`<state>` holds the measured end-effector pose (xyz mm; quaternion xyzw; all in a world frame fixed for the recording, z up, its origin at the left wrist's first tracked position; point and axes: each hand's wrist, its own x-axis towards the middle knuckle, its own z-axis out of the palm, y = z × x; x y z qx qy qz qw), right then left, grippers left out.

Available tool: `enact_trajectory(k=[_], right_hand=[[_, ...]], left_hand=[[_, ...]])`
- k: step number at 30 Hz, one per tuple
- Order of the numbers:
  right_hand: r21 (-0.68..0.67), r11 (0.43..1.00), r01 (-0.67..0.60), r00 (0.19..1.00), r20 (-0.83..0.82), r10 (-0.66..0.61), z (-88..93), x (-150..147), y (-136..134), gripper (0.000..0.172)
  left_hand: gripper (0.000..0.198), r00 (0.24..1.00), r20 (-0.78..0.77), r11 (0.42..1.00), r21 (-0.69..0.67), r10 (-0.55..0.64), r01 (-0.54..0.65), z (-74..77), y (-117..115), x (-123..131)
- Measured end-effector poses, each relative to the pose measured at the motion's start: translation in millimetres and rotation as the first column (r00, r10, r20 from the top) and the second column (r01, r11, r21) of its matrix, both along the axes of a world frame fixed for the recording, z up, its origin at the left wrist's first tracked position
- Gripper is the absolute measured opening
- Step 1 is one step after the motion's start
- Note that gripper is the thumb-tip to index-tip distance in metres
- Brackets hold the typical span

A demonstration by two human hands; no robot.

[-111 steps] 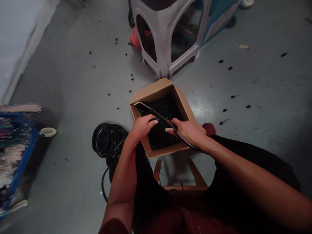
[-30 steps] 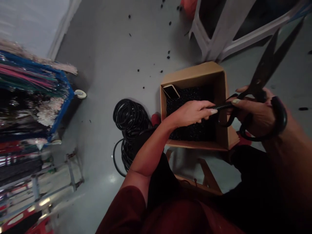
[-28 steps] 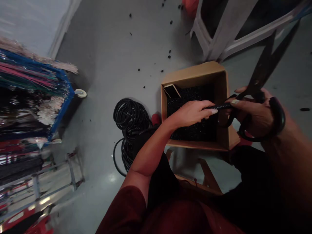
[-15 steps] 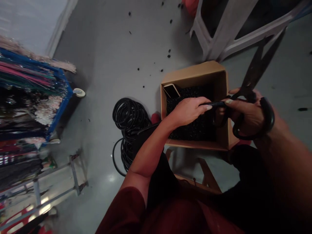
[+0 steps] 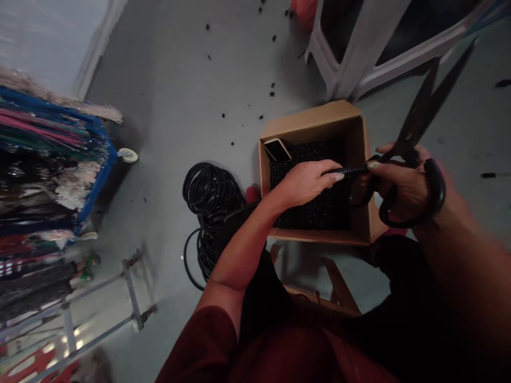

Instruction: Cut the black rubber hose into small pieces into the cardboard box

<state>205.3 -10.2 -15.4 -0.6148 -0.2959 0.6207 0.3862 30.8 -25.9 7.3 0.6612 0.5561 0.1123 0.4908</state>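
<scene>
Between my hands, over the cardboard box (image 5: 311, 121), stretches a thin black ribbed cord (image 5: 353, 170). My left hand (image 5: 307, 182) is closed on one end, its thumb and fingertips pinching. My right hand (image 5: 405, 183) has large black-handled scissors (image 5: 417, 119) hooked round it, blades parted and pointing up to the right. The thumb and fingers of that hand also pinch the cord's other end. Many small black pieces (image 5: 307, 215) fill the bottom of the box, and a phone (image 5: 278, 150) leans in its upper left corner.
Coiled black tubing (image 5: 211, 194) lies on the floor left of the box. A grey plastic stool (image 5: 351, 53) stands beyond it. At left are a blue wheeled rack (image 5: 98, 175) of shiny strands and a metal frame (image 5: 133, 298). Small black bits (image 5: 272, 94) dot the floor.
The view has shifted a little, so the box and stool appear slightly further left. Both hands keep their hold on the cord, and the scissors' blades stay parted.
</scene>
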Motion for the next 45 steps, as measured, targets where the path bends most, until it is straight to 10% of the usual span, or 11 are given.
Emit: enact_trajectory(k=[5, 15, 45], right_hand=[[0.021, 0.999, -0.032, 0.999, 0.027, 0.031, -6.5, 1.7, 0.0, 0.038], [0.102, 0.842, -0.529, 0.837, 0.224, 0.499, -15.4, -1.8, -22.3, 0.036], [0.087, 0.737, -0.67, 0.726, 0.283, 0.627, -4.3, -5.5, -33.0, 0.047]], left_hand=[[0.03, 0.994, 0.022, 0.994, 0.002, 0.108, -0.108, 0.9, 2.1, -7.4], [0.027, 0.867, 0.193, 0.878, 0.043, 0.46, -0.476, 3.5, 15.7, -34.0], [0.033, 0.868, 0.189, 0.877, 0.06, 0.458, -0.476, -7.0, 17.7, -25.3]])
